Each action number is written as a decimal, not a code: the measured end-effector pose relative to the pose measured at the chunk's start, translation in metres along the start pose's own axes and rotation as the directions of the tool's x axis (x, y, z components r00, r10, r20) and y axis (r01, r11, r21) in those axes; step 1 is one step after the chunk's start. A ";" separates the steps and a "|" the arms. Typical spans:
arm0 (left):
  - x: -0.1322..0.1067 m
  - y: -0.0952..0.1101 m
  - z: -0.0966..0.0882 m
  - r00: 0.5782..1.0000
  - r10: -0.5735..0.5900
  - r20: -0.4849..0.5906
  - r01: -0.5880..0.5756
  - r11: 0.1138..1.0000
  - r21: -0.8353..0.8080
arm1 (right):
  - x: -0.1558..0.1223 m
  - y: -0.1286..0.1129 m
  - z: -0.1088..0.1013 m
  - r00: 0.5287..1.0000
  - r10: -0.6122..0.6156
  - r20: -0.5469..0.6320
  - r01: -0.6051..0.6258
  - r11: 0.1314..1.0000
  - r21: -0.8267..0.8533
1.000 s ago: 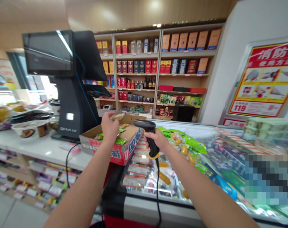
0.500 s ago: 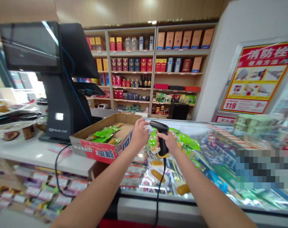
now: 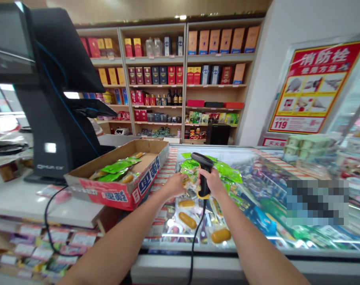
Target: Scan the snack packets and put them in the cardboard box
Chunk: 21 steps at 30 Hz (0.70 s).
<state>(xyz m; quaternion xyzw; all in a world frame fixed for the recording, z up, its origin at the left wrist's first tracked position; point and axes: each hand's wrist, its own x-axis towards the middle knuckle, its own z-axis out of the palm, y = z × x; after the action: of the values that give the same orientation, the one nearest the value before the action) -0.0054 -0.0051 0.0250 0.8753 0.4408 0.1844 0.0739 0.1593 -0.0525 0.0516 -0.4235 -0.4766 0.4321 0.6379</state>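
Note:
A black handheld barcode scanner [image 3: 204,176] stands upright in my right hand [image 3: 212,182], its fingers wrapped round the grip. The scanner's head points left and its cable drops over the counter's front. Just left of it, my left hand [image 3: 177,184] reaches down to the pile of green snack packets [image 3: 227,171]. Its fingers are drawn together at the edge of a clear-and-green packet [image 3: 192,180]; the fingertips are partly hidden. Several clear packets with a brown sausage-like snack [image 3: 187,220] lie on the glass nearer me.
To the left, an open cardboard box [image 3: 108,192] holds more green packets. A black checkout terminal [image 3: 58,118] stands behind it. Egg cartons [image 3: 309,145] sit at the right on the glass counter [image 3: 257,245]. Shelves of boxed bottles [image 3: 174,75] line the back wall.
My left hand has come down from beside the scanner's head to the packet pile. The scanner stays in my right hand. The view has shifted right, so the terminal and box appear farther left.

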 end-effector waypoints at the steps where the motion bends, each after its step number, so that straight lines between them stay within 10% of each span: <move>1: 0.000 -0.002 0.001 1.000 0.016 0.009 -0.016 1.000 0.003 | 0.000 -0.001 0.001 1.000 0.005 0.004 -0.005 1.000 -0.022; 14: 0.012 -0.020 -0.008 0.949 -0.297 -0.103 0.256 0.920 -0.296 | 0.001 0.007 0.001 1.000 0.010 0.027 -0.010 1.000 -0.012; 21: 0.012 -0.036 -0.012 0.875 -0.481 -0.054 0.362 0.723 -0.588 | 0.004 0.012 -0.001 0.999 0.031 0.006 -0.031 0.999 0.019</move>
<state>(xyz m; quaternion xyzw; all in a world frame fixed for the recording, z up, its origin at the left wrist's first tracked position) -0.0301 0.0257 0.0285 0.6664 0.5602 0.3718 0.3223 0.1590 -0.0459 0.0407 -0.4236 -0.4677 0.4478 0.6336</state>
